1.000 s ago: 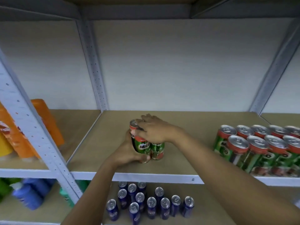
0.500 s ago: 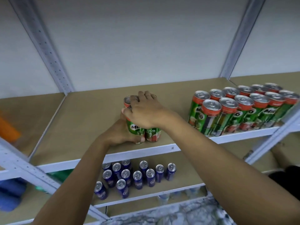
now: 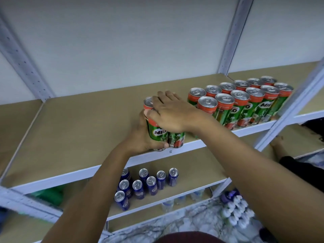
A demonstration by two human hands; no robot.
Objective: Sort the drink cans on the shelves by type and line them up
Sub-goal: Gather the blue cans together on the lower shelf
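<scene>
A small cluster of green and red Milo cans (image 3: 158, 133) stands near the front edge of the tan shelf board (image 3: 84, 130). My left hand (image 3: 142, 137) wraps around the cluster's left side, thumb under the front can. My right hand (image 3: 172, 114) lies flat over the can tops, covering all but one lid. To the right, several more Milo cans (image 3: 240, 104) stand in two rows along the same shelf, a small gap from the cluster.
Several blue cans (image 3: 147, 185) stand loosely grouped on the shelf below. White metal uprights (image 3: 229, 41) frame the bay. Water bottles (image 3: 235, 209) sit on the marbled floor at lower right, and another person's foot (image 3: 277, 142) shows on the right.
Both hands have slid the held cluster of Milo cans rightward along the shelf, closer to the two rows. The view has turned right and tilted.
</scene>
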